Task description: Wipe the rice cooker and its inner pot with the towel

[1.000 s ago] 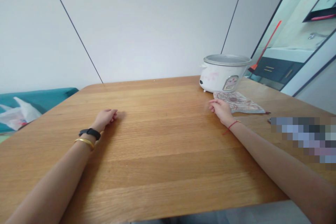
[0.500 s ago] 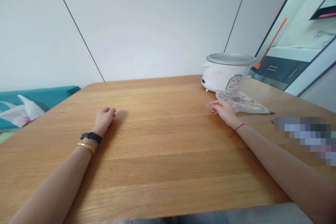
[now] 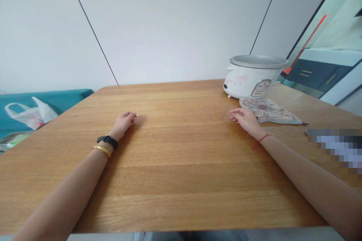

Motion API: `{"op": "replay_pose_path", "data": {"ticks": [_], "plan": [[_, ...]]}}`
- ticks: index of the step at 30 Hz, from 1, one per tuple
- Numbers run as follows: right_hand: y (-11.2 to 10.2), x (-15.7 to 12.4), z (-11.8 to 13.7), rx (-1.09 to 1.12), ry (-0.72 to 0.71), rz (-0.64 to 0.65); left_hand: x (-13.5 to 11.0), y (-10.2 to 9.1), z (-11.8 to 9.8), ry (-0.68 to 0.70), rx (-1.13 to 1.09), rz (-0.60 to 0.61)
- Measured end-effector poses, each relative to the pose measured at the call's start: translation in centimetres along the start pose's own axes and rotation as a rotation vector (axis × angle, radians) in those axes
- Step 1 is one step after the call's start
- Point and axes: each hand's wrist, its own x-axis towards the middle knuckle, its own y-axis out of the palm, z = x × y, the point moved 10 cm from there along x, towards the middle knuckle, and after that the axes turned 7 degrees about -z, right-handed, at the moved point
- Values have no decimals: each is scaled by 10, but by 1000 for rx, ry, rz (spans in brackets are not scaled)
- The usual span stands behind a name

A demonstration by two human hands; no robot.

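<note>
More of the white bag (image 3: 34, 117) shows than half a second ago; its red print (image 3: 41, 124) is illegible. The left hand (image 3: 124, 123) curls, how tightly I cannot tell. Tabletop (image 3: 175, 150) stretches between hands, back to the wall (image 3: 175, 26). The right hand (image 3: 245, 120), loosely half-open, is beside the patterned cloth (image 3: 275, 111), before the rice cooker (image 3: 242, 81), label (image 3: 261, 87) unreadable.

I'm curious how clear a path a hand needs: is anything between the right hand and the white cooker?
Yes, a corner of the flat patterned item lies on the table between the right hand and the white cooker. It lies low; nothing taller is visible between them.
</note>
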Motion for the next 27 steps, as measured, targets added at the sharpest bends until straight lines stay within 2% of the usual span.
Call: {"op": "replay_pose_path", "data": {"ticks": [27], "plan": [[-2,-4,8,-27,-61,28,-5,-6,0,-9,-95,-28]]}}
